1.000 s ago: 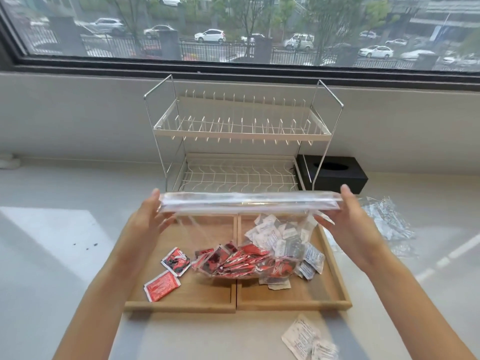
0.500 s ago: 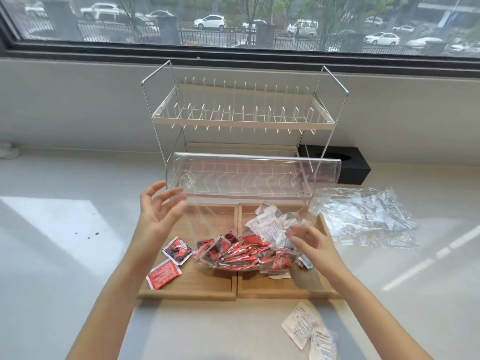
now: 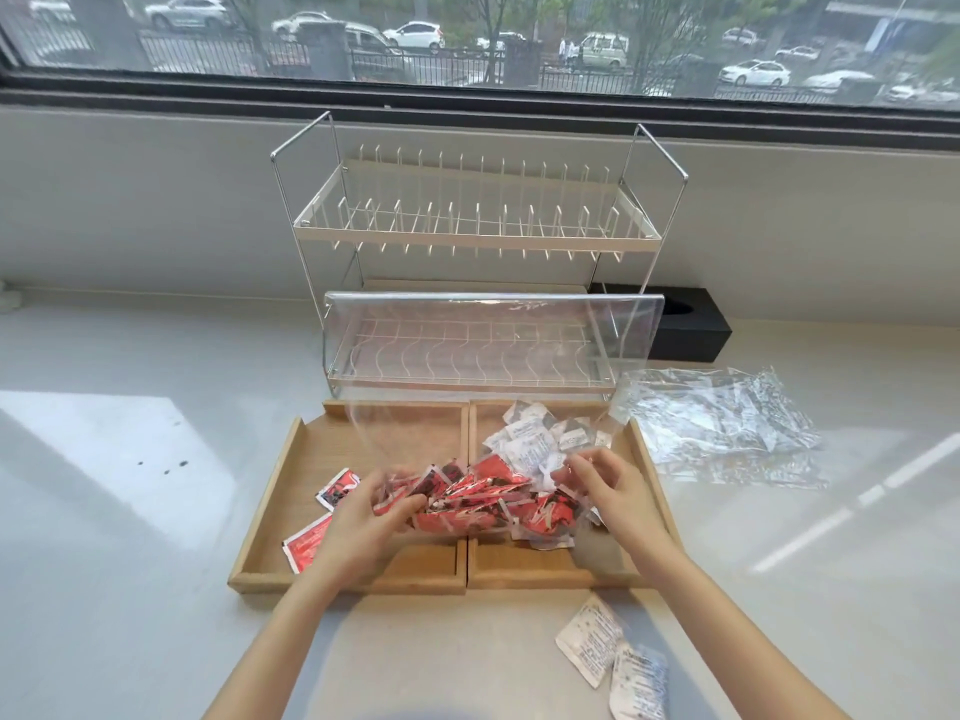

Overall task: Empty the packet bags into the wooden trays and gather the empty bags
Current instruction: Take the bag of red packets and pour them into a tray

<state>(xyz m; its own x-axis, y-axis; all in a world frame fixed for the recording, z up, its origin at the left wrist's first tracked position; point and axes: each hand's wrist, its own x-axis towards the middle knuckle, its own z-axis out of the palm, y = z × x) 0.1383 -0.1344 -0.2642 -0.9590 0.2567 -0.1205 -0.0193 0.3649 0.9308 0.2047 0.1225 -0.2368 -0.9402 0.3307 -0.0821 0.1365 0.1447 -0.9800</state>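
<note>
A clear zip bag [image 3: 493, 340] stands upright over two wooden trays, its mouth up and its bottom full of red packets [image 3: 467, 501]. My left hand [image 3: 363, 527] grips the bag's lower left corner over the left tray [image 3: 322, 454]. At the lower right corner my right hand [image 3: 610, 493] pinches the bag over the right tray [image 3: 540, 566]. White packets [image 3: 530, 441] lie heaped at the back of the right tray. Two loose red packets [image 3: 337, 488] rest in the left tray.
A crumpled empty clear bag [image 3: 717, 423] lies on the counter right of the trays. Two white packets [image 3: 613, 659] lie on the counter in front of the right tray. A white wire dish rack [image 3: 478, 220] and a black box [image 3: 685, 330] stand behind.
Both hands left the bag's top edge and dropped to its bottom corners. The bag's mouth now stands up on its own behind them.
</note>
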